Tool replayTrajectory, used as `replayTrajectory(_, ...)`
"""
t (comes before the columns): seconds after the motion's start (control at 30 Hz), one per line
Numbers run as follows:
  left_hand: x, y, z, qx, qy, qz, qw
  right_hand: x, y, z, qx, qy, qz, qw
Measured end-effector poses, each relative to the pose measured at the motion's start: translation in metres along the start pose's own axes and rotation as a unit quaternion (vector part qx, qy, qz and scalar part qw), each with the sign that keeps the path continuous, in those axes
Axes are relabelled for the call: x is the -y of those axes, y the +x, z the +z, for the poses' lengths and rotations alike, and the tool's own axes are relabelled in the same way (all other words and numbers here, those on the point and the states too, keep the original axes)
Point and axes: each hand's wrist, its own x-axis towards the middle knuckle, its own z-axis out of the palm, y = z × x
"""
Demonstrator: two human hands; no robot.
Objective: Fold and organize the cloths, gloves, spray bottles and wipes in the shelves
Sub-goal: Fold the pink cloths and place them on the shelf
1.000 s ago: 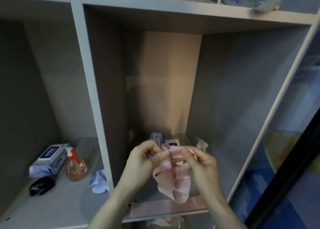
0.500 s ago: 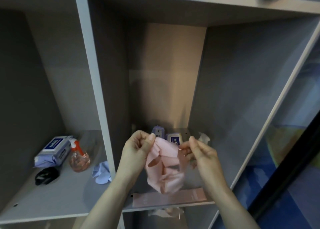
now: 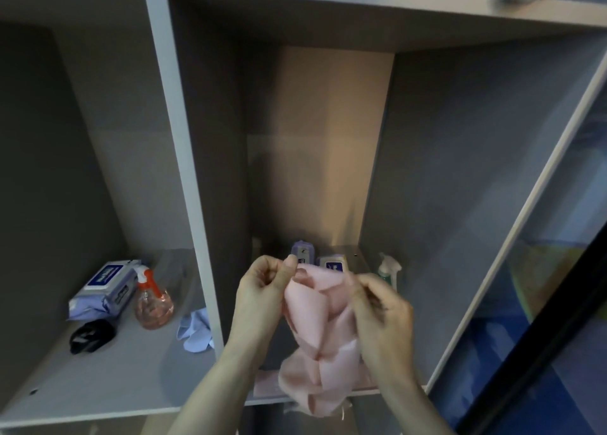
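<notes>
left compartment (image 3: 98,378) holding wipes pack (image 3: 106,285), pink spray bottle (image 3: 152,303), black item (image 3: 92,336), blue glove (image 3: 196,331). middle compartment (image 3: 460,204) holding two wipes packs (image 3: 333,263) at back, white-capped bottle (image 3: 389,270) by right wall. pink cloth (image 3: 317,336) hanging crumpled at front edge, left hand (image 3: 262,300) pinching its top, right hand (image 3: 382,316) curling around its right side.

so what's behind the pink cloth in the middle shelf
Behind the pink cloth, held by the left hand and right hand, stand two wipes packs and a clear spray bottle. Their lower parts are covered by cloth and hands.
</notes>
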Motion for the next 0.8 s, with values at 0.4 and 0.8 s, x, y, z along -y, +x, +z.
replayTrajectory(0.4,0.017,0.008,0.003,-0.016,-0.206,-0.172,0.963,-0.004,0.018,0.0,-0.106,0.441,0.326,0.83)
replayTrajectory(0.8,0.005,-0.001,-0.004,0.258,0.07,-0.08,0.96,-0.004,0.029,-0.013,-0.07,0.465,0.328,0.819)
